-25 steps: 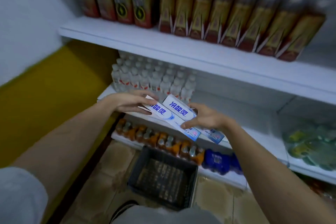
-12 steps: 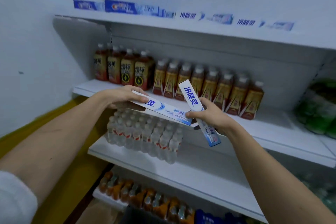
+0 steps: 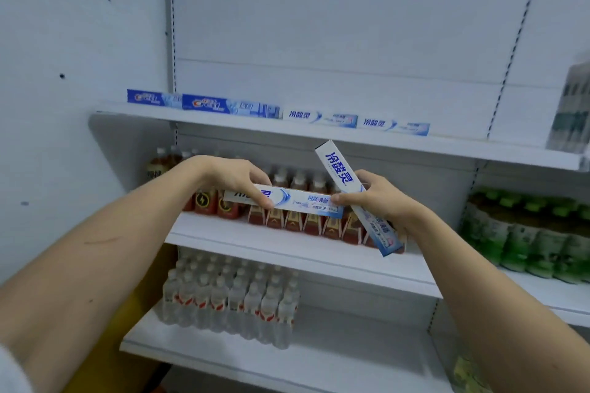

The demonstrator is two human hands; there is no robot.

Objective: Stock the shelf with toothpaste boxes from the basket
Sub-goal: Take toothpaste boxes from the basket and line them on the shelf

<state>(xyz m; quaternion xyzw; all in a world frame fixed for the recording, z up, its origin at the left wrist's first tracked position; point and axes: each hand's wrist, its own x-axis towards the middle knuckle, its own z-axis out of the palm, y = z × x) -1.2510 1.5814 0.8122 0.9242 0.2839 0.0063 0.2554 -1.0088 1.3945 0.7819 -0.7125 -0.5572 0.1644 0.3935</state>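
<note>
Single head-worn view, facing forward, close to the white shelves [image 3: 319, 137], arm's reach away.

**Both arms raised, both hands gripping**

Reaching forward from the lower corners, forearms bare, converging near centre. Left hand [image 3: 234, 180] palm down, fingers curled over a level toothpaste box [image 3: 287, 201], thumb beneath. Right hand [image 3: 380, 201] clasping a second, steeply tilted box [image 3: 338, 169], thumb tip touching the level box's right end. Wrists roughly level, hands close together.

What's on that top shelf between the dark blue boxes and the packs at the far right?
In the head view, two white toothpaste boxes lie end to end, then bare top shelf.
</note>
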